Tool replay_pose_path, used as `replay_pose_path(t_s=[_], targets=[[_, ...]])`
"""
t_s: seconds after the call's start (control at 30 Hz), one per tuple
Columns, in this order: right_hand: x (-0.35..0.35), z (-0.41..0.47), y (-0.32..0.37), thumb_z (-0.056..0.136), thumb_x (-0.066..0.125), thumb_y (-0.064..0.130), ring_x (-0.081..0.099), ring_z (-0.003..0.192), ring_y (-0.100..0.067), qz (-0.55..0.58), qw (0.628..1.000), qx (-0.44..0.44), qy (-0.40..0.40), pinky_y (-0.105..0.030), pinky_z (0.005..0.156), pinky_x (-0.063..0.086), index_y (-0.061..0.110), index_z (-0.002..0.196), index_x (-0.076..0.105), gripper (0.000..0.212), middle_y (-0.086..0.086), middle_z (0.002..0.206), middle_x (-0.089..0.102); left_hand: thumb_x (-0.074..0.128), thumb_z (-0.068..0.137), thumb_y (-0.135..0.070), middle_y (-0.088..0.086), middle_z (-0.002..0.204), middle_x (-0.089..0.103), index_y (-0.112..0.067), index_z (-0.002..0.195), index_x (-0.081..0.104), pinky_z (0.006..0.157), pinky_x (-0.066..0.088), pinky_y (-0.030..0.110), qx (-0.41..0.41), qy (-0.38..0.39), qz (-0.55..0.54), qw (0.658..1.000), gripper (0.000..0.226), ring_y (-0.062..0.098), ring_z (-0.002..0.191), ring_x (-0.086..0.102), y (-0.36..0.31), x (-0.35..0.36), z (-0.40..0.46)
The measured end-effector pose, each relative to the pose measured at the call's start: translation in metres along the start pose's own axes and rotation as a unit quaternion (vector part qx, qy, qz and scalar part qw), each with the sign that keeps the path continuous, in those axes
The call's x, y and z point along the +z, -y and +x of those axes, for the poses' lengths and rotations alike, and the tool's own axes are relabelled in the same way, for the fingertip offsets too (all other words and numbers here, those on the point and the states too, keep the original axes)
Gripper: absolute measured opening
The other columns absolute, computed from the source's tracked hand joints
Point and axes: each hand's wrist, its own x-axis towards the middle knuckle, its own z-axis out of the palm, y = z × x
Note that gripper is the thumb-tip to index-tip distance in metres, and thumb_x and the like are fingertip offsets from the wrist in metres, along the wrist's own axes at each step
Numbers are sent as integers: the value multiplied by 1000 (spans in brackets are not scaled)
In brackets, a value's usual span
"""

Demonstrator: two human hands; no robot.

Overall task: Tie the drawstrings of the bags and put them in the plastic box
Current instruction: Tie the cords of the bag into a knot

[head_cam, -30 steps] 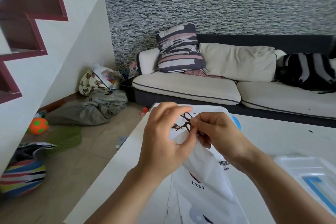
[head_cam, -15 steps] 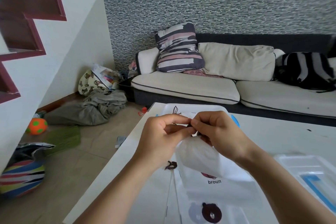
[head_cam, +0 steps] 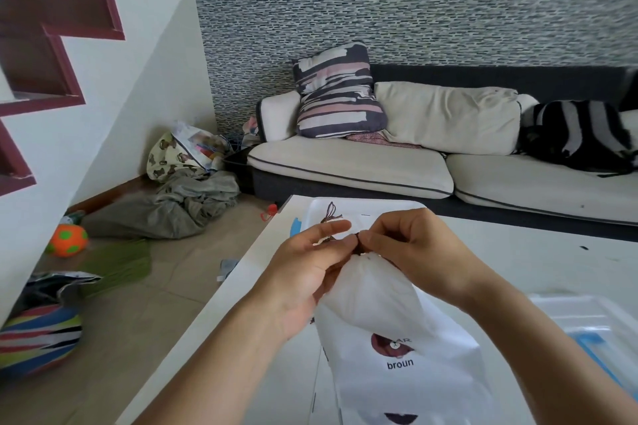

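Currently both hands, left (head_cam: 303,281) and right (head_cam: 414,252), pinch the brown drawstring (head_cam: 357,241) at the gathered mouth of a white bear-print bag (head_cam: 390,331) held above the table (head_cam: 538,262). Its knot looks unfinished; the plastic box (head_cam: 587,324) waits nearby, apparently without this bag.

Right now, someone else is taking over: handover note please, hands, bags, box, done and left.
Left hand: pinches the dark drawstring at the gathered neck of the white bag.
Right hand: pinches the same drawstring from the other side; the knot is hidden by the fingers.
The bag is held up over the white table, bear print and "broun" facing the camera.
Another bag with tied strings lies on a white tray at the table's far edge.
Plastic box sits at the right edge; contents not clear.
Done: neck cinched. Left: finish the tie, put the bags in the box.
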Motion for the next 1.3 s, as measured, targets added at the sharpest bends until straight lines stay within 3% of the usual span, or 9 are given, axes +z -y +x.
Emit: replay_pose_path(t_s=[0.13, 0.23, 0.43, 0.7, 0.87, 0.93, 1.07, 1.2, 1.3], targets=[[1, 1, 0, 95, 67, 23, 36, 47, -11, 23, 999, -26, -8, -22, 46, 30, 19, 91, 72, 9, -4, 56, 50, 77, 72, -16, 9, 101, 76, -11, 122, 68, 76, 57, 32, -49, 11, -44, 998, 52, 21, 81, 69, 1, -1, 0], [-1, -1, 0, 94, 68, 18, 42, 56, -18, 39, 998, -44, 8, -30, 53, 34, 20, 91, 77, 11, -22, 72, 65, 74, 77, -11, 10, 101, 77, -13, 121, 68, 79, 56, 32, -57, -1, -68, 996, 45, 21, 80, 70, 1, -1, 0], [-6, 0, -6, 88, 75, 7, 34, 53, -13, 54, 997, -48, 27, -21, 52, 32, 14, 92, 77, 9, 1, 56, 43, 67, 89, -3, 9, 83, 75, -12, 111, 68, 60, 57, 25, -56, -14, -60, 997, 23, 16, 61, 69, 2, 2, -3], [4, 1, -9, 87, 77, 19, 31, 51, -11, 7, 997, -68, -22, -23, 49, 27, 22, 77, 76, 10, -1, 54, 43, 67, 90, -4, 10, 82, 76, -10, 100, 75, 65, 54, 25, 19, -40, 36, 998, 14, 16, 66, 70, 1, 3, -3], [6, 2, -5, 88, 75, 20, 33, 51, -13, 17, 996, -69, -49, -25, 49, 29, 20, 73, 76, 14, -24, 62, 53, 79, 75, -35, 11, 91, 78, -16, 93, 80, 81, 57, 30, 101, -28, 94, 990, 26, 21, 86, 75, 5, 6, -8], [5, 2, -4, 88, 75, 20, 34, 53, -14, 27, 996, -66, -45, -28, 50, 29, 22, 76, 77, 13, -24, 64, 54, 84, 64, -31, 8, 89, 79, -18, 94, 79, 81, 55, 27, 158, -27, 140, 977, 33, 19, 86, 75, 6, 5, -8], [4, 0, -5, 90, 72, 17, 35, 56, -18, 75, 996, -46, -17, -31, 52, 29, 16, 79, 78, 13, -17, 60, 53, 77, 81, -5, 7, 84, 79, -21, 84, 81, 74, 56, 21, 229, -55, 148, 961, 17, 18, 77, 76, 10, 4, -4], [0, 0, -7, 88, 73, 6, 39, 61, -19, 150, 988, -11, 25, -24, 53, 33, 7, 93, 77, 6, -7, 64, 51, 73, 85, -5, 8, 82, 78, -20, 79, 80, 72, 56, 21, 210, -70, 102, 970, 18, 16, 74, 74, 10, 5, -3], [-4, 2, -8, 82, 69, -2, 43, 64, -18, 185, 982, 4, 49, -19, 56, 39, 5, 102, 75, 23, -9, 70, 49, 73, 87, -8, 10, 83, 77, -17, 83, 78, 76, 55, 28, 172, -81, 61, 980, 11, 16, 75, 74, 10, 3, 2]])
